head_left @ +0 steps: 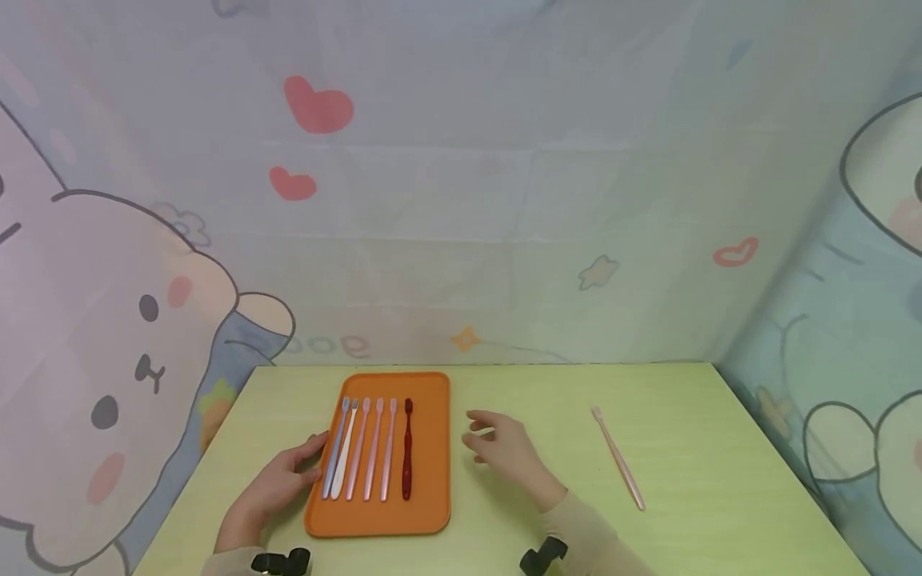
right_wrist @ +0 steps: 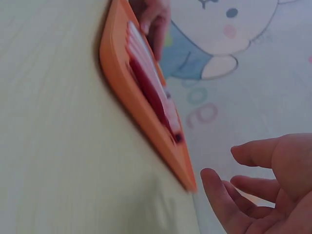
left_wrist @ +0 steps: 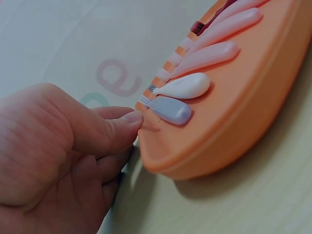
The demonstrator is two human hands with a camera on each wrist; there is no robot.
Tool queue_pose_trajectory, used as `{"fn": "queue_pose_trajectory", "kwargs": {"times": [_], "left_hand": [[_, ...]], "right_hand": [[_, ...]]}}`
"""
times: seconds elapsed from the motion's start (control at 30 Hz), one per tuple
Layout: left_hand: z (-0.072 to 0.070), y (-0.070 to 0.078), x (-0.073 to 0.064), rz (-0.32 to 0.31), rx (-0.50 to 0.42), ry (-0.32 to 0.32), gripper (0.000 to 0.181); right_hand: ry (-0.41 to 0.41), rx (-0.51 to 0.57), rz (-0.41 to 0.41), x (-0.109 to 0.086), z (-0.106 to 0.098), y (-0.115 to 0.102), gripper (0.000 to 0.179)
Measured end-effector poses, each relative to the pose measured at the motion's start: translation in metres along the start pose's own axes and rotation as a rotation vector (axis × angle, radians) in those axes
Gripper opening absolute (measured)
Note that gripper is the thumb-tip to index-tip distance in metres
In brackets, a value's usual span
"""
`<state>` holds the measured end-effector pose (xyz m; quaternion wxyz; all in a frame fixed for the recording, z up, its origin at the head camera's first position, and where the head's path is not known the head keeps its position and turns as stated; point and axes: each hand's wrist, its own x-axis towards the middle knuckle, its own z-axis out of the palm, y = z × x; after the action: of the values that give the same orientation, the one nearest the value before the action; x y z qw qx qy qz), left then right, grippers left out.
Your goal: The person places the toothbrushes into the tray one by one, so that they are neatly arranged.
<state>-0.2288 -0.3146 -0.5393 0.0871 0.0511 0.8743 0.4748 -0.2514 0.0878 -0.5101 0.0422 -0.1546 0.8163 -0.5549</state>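
An orange tray (head_left: 430,488) lies on the table with several toothbrushes side by side: a blue toothbrush (head_left: 335,456), a white toothbrush (head_left: 344,460), three pink ones, and a dark red toothbrush (head_left: 407,456) set a little apart. My left hand (head_left: 277,480) holds the tray's left edge; in the left wrist view its thumb (left_wrist: 127,127) is at the rim with the fingers lower down. To the right of the tray, my right hand (head_left: 510,452) hovers with fingers loosely bent and nothing in them. Farther right, a light pink toothbrush (head_left: 618,458) lies on the tabletop.
The pale yellow-green table (head_left: 706,448) ends at the back against a cartoon-printed cloth (head_left: 461,200). Another printed cloth stands along the right side. Black straps with small cameras (head_left: 282,562) sit on both wrists.
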Motion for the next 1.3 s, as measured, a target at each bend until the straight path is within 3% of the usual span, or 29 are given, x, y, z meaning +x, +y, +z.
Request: {"fn": "queue_pose_trajectory", "kwargs": {"times": [0.33, 0.6, 1.0, 1.3], "left_hand": [[-0.001, -0.001, 0.002, -0.002, 0.018, -0.002, 0.065], [-0.001, 0.002, 0.002, -0.004, 0.008, 0.002, 0.065], [0.001, 0.003, 0.000, 0.013, -0.021, -0.003, 0.064], [0.000, 0.002, 0.000, 0.015, -0.031, -0.012, 0.064]], "right_hand": [[0.130, -0.022, 0.104, -0.025, -0.093, 0.038, 0.047], [0.168, -0.020, 0.145, -0.050, -0.146, 0.055, 0.053], [0.156, -0.144, 0.216, -0.077, -0.194, 0.078, 0.056], [0.105, -0.197, 0.354, -0.084, -0.199, 0.080, 0.055]]}}
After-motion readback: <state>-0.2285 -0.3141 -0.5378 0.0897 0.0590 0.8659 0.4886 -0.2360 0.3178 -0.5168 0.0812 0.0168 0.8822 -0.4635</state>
